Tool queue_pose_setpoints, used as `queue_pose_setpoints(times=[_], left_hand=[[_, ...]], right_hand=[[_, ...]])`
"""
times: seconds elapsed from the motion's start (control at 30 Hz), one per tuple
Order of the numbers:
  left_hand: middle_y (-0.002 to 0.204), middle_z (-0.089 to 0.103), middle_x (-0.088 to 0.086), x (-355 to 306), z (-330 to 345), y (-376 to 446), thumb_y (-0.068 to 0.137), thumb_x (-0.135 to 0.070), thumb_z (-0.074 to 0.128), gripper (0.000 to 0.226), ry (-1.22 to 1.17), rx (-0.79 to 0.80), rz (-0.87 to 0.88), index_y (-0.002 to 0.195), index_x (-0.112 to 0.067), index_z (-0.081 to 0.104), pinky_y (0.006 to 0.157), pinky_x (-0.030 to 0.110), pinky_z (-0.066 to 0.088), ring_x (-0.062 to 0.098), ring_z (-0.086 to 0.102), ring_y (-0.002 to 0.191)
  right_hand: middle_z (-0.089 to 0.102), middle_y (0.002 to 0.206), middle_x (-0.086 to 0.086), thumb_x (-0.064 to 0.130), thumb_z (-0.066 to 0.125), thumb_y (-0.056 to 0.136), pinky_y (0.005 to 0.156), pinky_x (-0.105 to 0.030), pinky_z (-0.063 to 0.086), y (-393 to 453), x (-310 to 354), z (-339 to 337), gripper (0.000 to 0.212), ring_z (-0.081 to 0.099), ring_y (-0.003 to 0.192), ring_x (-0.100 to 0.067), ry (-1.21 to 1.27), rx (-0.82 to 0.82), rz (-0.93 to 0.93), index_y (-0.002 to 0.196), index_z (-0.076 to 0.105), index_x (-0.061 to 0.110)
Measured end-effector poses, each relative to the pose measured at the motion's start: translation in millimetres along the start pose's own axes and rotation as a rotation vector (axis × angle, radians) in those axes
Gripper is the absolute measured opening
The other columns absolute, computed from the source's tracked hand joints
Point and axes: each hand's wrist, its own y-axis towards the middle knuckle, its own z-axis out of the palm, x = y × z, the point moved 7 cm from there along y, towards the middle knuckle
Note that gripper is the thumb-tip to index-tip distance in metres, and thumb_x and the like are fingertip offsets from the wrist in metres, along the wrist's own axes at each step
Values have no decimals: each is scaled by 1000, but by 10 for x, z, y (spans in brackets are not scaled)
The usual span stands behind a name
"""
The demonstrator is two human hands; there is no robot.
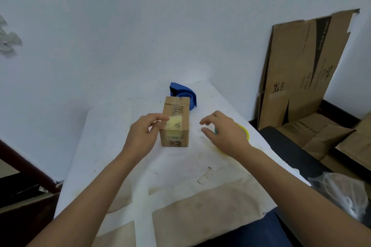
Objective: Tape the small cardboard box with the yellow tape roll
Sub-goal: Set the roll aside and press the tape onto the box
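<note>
A small brown cardboard box (177,110) with black print stands in the middle of the white table (112,142). A strip of yellowish tape (175,123) runs over its top and down its near face. My left hand (143,136) rests against the box's left side, fingertips on the tape at the top edge. My right hand (224,132) hovers to the right of the box with fingers curled and apart, holding nothing. The yellow tape roll (245,131) lies flat on the table, mostly hidden under my right hand.
A blue tape dispenser (183,92) sits just behind the box. Flattened cardboard sheets (301,66) lean on the wall at right, with more cardboard on the floor (331,138). A clear plastic bag (341,192) lies at the table's right edge.
</note>
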Motion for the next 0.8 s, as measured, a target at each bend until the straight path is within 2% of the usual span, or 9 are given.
queue_pose_setpoints(times=[0.1, 0.17, 0.23, 0.33, 0.4, 0.5, 0.63, 0.73, 0.8], left_hand=[[144, 52, -7, 52, 158, 118, 103, -11, 41, 37, 151, 211, 157, 128, -29, 60, 109, 29, 39, 9, 38, 137], [152, 41, -11, 116, 290, 132, 104, -14, 35, 42, 246, 362, 182, 138, -33, 51, 115, 37, 32, 10, 26, 145], [155, 35, -12, 158, 367, 106, 104, -13, 33, 45, 283, 427, 180, 142, -34, 46, 116, 40, 30, 9, 22, 147], [157, 32, -11, 179, 424, 56, 103, -13, 33, 47, 304, 372, 157, 144, -33, 42, 118, 38, 26, 11, 23, 147], [159, 29, -10, 174, 461, 26, 103, -16, 33, 47, 406, 322, 153, 147, -32, 39, 118, 33, 23, 14, 23, 146], [157, 32, -9, 169, 479, 12, 103, -22, 34, 44, 461, 255, 154, 146, -30, 41, 113, 31, 26, 18, 28, 138], [134, 57, -9, 120, 434, 151, 99, -44, 39, 37, 475, 126, 169, 119, -28, 64, 97, 37, 42, 19, 45, 116], [112, 62, -11, 125, 472, 218, 90, -61, 40, 42, 387, 33, 193, 94, -27, 65, 85, 38, 45, 18, 48, 103], [109, 61, -10, 181, 514, 227, 86, -63, 43, 42, 350, -8, 237, 90, -27, 64, 82, 39, 47, 18, 47, 100]], right_hand=[[70, 100, 8, 26, 57, 91, 82, -26, 47, 76, 123, 116, 17, 58, 89, -6, 186, 11, 54, 99, 73, 23], [72, 100, 5, 22, 59, 91, 80, -20, 43, 67, 138, 197, 17, 58, 91, -6, 288, -16, 97, 99, 74, 20], [68, 102, 5, 21, 61, 90, 78, -18, 41, 55, 145, 231, 16, 59, 95, -8, 361, -75, 91, 101, 72, 22], [62, 103, 6, 24, 62, 91, 71, -11, 41, 113, 181, 290, 19, 59, 88, -8, 401, -66, 40, 108, 70, 26], [59, 100, 3, 28, 60, 93, 63, -12, 40, 176, 199, 371, 22, 53, 74, -5, 403, 2, 42, 112, 71, 27], [56, 96, -2, 27, 56, 94, 61, -14, 36, 264, 206, 472, 23, 48, 72, -3, 392, 87, 52, 111, 72, 26], [60, 91, -5, 27, 56, 94, 62, -15, 36, 357, 173, 495, 22, 50, 76, -7, 411, 66, 85, 105, 75, 23], [66, 93, -2, 26, 56, 94, 68, -19, 41, 372, 118, 522, 22, 56, 88, -13, 419, 46, 133, 103, 76, 20], [71, 98, -2, 25, 57, 93, 76, -25, 45, 365, 101, 529, 22, 60, 94, -15, 454, 43, 145, 102, 77, 22]])
